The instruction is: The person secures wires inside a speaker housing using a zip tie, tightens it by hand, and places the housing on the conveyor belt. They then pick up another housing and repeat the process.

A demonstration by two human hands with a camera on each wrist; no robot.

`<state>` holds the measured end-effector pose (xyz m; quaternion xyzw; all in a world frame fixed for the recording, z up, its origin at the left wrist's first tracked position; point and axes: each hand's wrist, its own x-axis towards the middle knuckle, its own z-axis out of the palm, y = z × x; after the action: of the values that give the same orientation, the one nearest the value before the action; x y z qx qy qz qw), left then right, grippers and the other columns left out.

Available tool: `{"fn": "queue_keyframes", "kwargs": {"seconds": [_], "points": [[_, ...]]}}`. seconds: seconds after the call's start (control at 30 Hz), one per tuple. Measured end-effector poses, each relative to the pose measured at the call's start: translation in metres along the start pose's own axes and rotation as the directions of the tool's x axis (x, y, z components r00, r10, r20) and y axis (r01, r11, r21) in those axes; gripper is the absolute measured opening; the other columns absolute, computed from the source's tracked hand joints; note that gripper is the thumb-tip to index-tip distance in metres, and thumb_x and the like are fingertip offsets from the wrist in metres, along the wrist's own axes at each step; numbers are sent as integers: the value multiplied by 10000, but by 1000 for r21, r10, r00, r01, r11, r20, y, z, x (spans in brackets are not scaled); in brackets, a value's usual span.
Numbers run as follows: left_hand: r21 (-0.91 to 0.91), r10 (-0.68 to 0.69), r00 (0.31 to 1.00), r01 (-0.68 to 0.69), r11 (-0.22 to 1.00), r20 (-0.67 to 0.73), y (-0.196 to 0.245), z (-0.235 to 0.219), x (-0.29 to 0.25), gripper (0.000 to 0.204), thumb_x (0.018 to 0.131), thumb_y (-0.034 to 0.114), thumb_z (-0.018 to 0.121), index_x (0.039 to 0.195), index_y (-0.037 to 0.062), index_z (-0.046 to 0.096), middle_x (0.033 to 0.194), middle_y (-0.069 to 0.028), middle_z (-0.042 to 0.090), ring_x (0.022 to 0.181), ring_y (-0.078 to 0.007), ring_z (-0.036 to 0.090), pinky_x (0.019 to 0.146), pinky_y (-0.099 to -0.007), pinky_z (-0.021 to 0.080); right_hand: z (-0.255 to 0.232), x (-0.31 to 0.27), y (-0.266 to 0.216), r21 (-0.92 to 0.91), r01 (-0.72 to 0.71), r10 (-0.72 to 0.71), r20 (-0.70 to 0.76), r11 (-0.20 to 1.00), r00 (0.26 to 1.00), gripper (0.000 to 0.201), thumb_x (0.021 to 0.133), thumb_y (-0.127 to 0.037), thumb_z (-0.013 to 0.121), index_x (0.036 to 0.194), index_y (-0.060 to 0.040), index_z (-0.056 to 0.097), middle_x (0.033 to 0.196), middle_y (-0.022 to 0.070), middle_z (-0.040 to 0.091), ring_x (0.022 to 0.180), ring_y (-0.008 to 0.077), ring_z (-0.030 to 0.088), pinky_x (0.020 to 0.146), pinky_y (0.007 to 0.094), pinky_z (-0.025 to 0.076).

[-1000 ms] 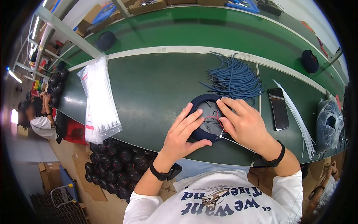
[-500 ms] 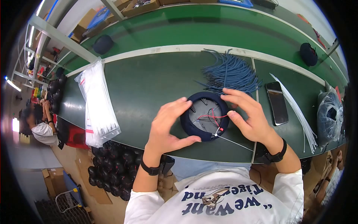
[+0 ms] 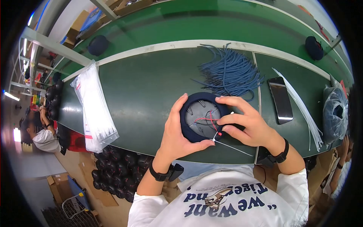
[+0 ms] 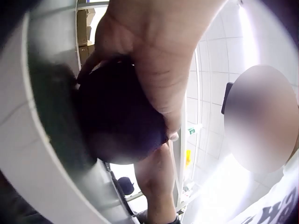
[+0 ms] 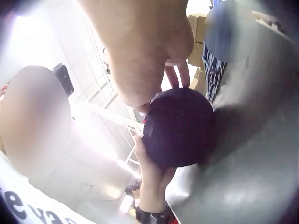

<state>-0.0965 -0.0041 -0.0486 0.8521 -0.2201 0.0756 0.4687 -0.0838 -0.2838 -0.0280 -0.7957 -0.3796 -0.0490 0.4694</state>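
In the head view, a round shell [image 3: 188,130] covered in dark blue fabric has its grey hollow inside facing up. Thin red and black wires [image 3: 210,117] cross within it. A white cable tie [image 3: 233,148] has its head at the near rim and its tail sticking out to the right. My left hand [image 3: 174,132] grips the shell's left side, thumb along the near edge. On the right, my right hand [image 3: 245,121] has one finger on the far rim, while index finger and thumb pinch the wires near the right rim. Both wrist views show the shell's dark underside [image 4: 119,116].
Blue cords [image 3: 230,72] lie in a bundle behind the shell. A phone [image 3: 280,100] and loose white cable ties [image 3: 302,109] are to the right, beside a plastic bag [image 3: 335,113]. Bagged white ties [image 3: 94,108] lie left. Black round pieces [image 3: 119,170] are heaped below the table edge.
The left hand has closed in from a loose spread onto the shell's side. The right index finger and thumb have come inward over the rim to the wires. The shell has shifted slightly left.
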Motion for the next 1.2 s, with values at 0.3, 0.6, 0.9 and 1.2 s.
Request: {"fn": "queue_keyframes", "kwargs": {"seconds": [0.3,0.6,0.9,1.2], "points": [[-16,99,993,-98,995,61,0,-7,7,1542,480,498,1093,1672,12,244,1689,-282,344,1557,-470,391,1254,-535,374,-14,1,-25,169,-170,186,-86,971,979,168,900,-89,809,986,-48,671,1370,207,608,1131,322,646,980,406,524],[-75,-23,988,35,997,151,-10,-7,-2,1543,465,399,1108,1681,32,230,1675,-252,378,1519,-421,459,1248,-507,402,6,-17,1,270,-388,374,103,881,922,1197,695,-183,1001,1665,-63,310,1677,225,386,1486,405,484,1197,463,458],[-82,105,968,-88,993,227,-31,-7,20,1469,482,306,1089,1662,34,257,1622,-253,477,1460,-395,553,1231,-479,441,41,-21,30,-10,-138,138,-27,990,990,1472,607,-362,1054,1708,-52,127,1745,259,261,1578,487,334,1295,532,343],[-135,161,975,-141,981,154,-29,-5,19,1464,457,378,1099,1645,22,320,1624,-249,469,1480,-428,519,1228,-496,436,30,-18,23,-68,-144,144,-2,987,990,1440,601,-386,1043,1699,-42,178,1711,244,339,1535,474,404,1263,520,379]]}}
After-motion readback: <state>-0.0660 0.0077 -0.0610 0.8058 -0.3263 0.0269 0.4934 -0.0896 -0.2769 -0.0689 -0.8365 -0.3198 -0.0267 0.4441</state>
